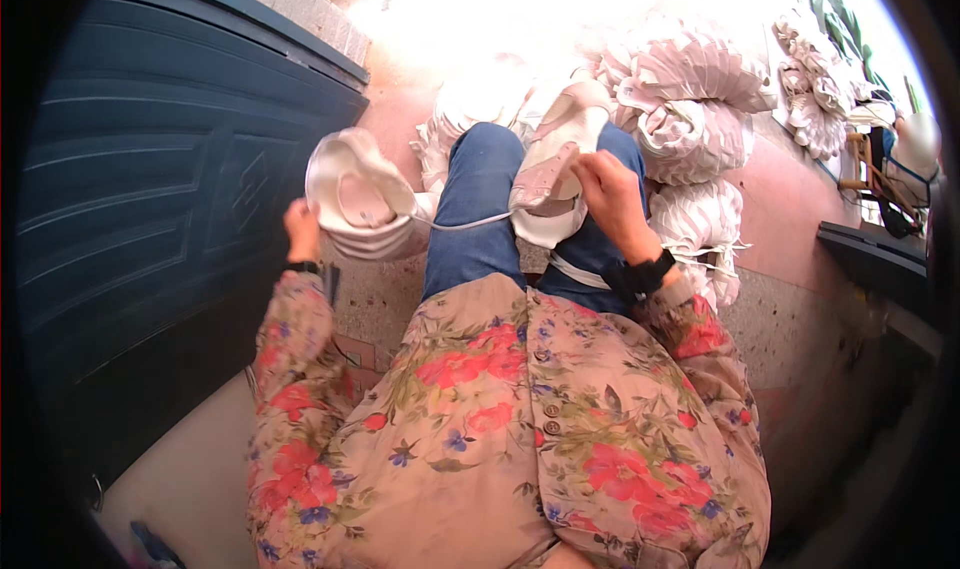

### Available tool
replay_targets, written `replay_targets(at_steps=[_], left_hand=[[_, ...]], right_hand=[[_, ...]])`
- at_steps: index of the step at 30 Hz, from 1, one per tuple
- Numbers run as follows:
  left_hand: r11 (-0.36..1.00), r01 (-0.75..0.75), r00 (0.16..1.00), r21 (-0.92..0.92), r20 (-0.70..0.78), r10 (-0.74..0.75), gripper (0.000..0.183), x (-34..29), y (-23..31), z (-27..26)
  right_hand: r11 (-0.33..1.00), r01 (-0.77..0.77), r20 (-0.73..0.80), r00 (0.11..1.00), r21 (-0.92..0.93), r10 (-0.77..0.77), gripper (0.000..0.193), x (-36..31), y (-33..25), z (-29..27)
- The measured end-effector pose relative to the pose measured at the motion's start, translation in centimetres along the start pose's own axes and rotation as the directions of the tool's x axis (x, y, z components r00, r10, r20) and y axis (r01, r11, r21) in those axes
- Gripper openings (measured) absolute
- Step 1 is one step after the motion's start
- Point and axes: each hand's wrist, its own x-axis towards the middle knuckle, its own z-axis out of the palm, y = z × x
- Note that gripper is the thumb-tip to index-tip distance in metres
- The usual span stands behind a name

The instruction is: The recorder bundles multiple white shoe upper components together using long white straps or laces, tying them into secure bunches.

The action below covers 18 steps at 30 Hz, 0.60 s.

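Note:
A white shoe upper with a row of eyelets lies over my thighs, its opening toward me. My right hand is closed at its right edge, fingertips pinched on the upper near the eyelets. From the upper, a white shoelace runs left across my thigh to a nested stack of white shoe uppers. My left hand is closed at the left side of that stack; what its fingers hold, if anything, is too small to make out.
Bundles of nested white shoe uppers are piled on the floor at the right, with more farther off. A dark blue panelled door stands close on the left. A dark, low piece juts in at the right.

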Motion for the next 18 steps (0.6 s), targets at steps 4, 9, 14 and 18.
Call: replay_targets(at_steps=[4,9,14,18], left_hand=[[0.828,-0.361,0.93,0.429,0.1,0.354,0.017,3.9,11.1,5.8],[0.595,-0.521,0.845,0.612,0.268,0.463,0.019,0.2,14.2,12.4],[0.496,-0.74,0.658,0.454,0.334,0.675,0.031,-4.1,14.4,14.5],[0.555,-0.825,0.535,0.11,0.467,0.703,0.032,-13.4,18.8,17.6]], right_hand=[[0.994,-0.112,-0.292,0.95,-0.003,0.106,0.009,3.8,0.9,-0.5],[0.89,-0.431,-0.153,0.879,0.151,0.451,0.02,8.8,4.6,-1.3],[0.746,-0.633,0.071,0.77,0.204,0.634,0.029,10.8,7.1,-0.6],[0.853,-0.514,0.061,0.858,0.093,0.51,0.041,12.4,6.4,0.2]])
